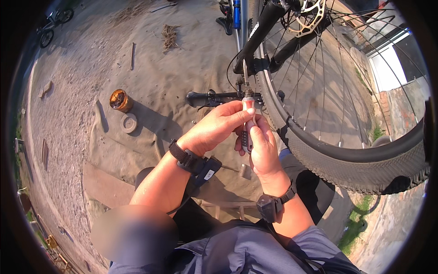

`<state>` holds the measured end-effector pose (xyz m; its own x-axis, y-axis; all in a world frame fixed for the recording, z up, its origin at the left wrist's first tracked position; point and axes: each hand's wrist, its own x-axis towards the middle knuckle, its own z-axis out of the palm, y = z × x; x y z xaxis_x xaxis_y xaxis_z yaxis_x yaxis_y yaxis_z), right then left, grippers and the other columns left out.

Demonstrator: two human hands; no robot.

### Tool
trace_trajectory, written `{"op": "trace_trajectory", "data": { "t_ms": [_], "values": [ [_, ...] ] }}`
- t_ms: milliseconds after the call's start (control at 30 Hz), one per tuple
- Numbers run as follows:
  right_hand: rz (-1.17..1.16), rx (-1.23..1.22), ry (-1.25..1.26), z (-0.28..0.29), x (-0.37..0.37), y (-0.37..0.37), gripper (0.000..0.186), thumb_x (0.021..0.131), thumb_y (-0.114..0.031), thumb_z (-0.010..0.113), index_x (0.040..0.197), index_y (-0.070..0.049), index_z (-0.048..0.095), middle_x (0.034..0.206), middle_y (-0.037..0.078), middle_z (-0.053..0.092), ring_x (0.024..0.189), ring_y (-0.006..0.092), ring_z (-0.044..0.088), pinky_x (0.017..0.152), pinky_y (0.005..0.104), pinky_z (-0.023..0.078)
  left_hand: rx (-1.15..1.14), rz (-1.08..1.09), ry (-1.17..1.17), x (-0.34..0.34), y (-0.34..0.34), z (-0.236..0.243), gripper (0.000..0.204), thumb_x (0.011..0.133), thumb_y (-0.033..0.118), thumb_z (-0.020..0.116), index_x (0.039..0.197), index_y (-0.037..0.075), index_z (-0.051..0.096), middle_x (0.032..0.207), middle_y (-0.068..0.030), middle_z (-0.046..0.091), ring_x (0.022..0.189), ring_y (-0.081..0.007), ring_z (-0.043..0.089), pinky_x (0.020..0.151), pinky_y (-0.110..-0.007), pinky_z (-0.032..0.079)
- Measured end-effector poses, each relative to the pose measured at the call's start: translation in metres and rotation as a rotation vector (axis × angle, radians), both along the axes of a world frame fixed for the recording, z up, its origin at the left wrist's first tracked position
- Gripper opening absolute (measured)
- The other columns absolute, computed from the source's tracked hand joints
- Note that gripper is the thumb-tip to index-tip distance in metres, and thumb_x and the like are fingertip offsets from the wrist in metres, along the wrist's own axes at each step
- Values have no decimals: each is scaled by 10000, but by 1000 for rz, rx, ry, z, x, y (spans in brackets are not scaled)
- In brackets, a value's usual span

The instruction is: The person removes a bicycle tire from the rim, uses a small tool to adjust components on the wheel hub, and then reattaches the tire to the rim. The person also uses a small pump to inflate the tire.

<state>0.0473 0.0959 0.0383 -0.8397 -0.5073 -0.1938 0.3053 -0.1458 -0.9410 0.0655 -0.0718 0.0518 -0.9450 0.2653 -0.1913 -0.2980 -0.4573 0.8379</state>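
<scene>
Clearly, both grips are clamping a slim tool with a red, grey and black handle (247,103), its long axis pointing toward the black bicycle fork (262,36); the left hand (211,129) is pinching nearer the fork, the right hand (264,153) lower. Toward the tan ground sheet (191,50)'s left edge, an orange-brown round tin (128,104) is holding dark-brown matter (117,97), a grey disc (129,123) lying beside.

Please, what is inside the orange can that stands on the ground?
Inside the orange can, dark brown matter shows through its open top; what it is, I cannot tell. The bottom is hidden by that matter and the can's wall.
</scene>
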Motion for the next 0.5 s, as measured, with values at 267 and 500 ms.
{"op": "trace_trajectory", "data": {
  "t_ms": [267,500],
  "values": [
    [494,389,66,-5,-9,39,812,1030,-416,677,1634,-35,291,1301,113,639,1082,196,671,802,336,596,-338,191,-182,-23,-4,-34,324,1095,367,601,1109,48,657,983,-33,698,832,-117,649,747,-281,541],
    [581,923,189,-28,-55,159,448,1001,-297,711,1331,2,669,1109,107,740,878,169,707,733,301,577,-793,156,-226,-57,-38,-45,311,1015,307,680,1119,18,631,879,-59,648,784,-148,644,693,-337,555]
  ]
}}
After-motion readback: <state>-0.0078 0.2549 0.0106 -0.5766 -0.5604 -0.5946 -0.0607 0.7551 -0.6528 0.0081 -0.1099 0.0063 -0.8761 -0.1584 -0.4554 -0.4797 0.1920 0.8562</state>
